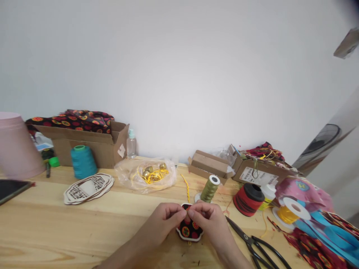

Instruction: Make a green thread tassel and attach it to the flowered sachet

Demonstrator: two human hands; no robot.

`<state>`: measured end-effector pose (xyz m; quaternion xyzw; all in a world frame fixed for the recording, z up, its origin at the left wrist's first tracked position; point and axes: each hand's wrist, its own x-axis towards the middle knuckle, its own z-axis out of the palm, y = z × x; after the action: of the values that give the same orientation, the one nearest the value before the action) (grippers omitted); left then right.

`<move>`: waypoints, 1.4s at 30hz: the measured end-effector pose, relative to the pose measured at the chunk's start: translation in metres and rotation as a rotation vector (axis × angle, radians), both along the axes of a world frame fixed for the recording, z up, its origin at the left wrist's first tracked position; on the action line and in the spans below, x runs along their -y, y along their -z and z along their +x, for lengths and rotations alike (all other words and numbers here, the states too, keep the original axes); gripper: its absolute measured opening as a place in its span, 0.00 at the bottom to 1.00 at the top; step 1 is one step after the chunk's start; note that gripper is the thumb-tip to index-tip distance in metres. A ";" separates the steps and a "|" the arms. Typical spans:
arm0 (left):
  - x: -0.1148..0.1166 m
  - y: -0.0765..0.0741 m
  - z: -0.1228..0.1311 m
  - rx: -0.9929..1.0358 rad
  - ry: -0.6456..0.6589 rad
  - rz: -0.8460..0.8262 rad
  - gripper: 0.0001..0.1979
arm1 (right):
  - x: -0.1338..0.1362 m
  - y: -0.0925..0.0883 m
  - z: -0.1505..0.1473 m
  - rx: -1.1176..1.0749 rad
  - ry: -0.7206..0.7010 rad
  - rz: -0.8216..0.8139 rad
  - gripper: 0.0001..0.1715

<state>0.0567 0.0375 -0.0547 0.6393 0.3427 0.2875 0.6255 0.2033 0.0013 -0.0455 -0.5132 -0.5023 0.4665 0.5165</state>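
A small plaque (189, 232) with a pale scalloped border and dark, flower-patterned fabric lies on the table in front of me. A yellow braided cord (186, 188) runs from its top edge, and a small yellow loop shows at its lower edge. My left hand (168, 218) is pinched closed over the upper left of the plaque. Facing it, my right hand (207, 218) is pinched closed too, thumb tips nearly meeting. Whatever sits between the fingertips is too small to make out. Black scissors (246, 239) lie to the right of my right hand.
Behind my hands stand an olive thread spool (209, 189) and a plastic bag (126, 175) with bells and yellow cord. Cut-out wooden plaques (86, 188) and a teal thread cone (82, 162) are leftward. A red thread spool (246, 200) and blue ribbon (328, 233) lie rightward.
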 end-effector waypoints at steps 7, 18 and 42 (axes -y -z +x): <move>0.000 -0.002 0.000 0.021 -0.008 0.064 0.17 | 0.000 0.006 -0.003 0.018 0.089 0.029 0.14; -0.001 0.006 0.002 0.321 0.103 -0.291 0.20 | 0.000 0.002 -0.001 -0.088 0.050 -0.005 0.16; 0.004 -0.007 -0.008 0.188 0.195 -0.474 0.18 | 0.002 0.003 0.002 0.064 -0.060 0.077 0.14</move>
<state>0.0491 0.0339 -0.0480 0.4756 0.2774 0.1957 0.8115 0.2051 -0.0007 -0.0480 -0.4921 -0.5513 0.4454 0.5055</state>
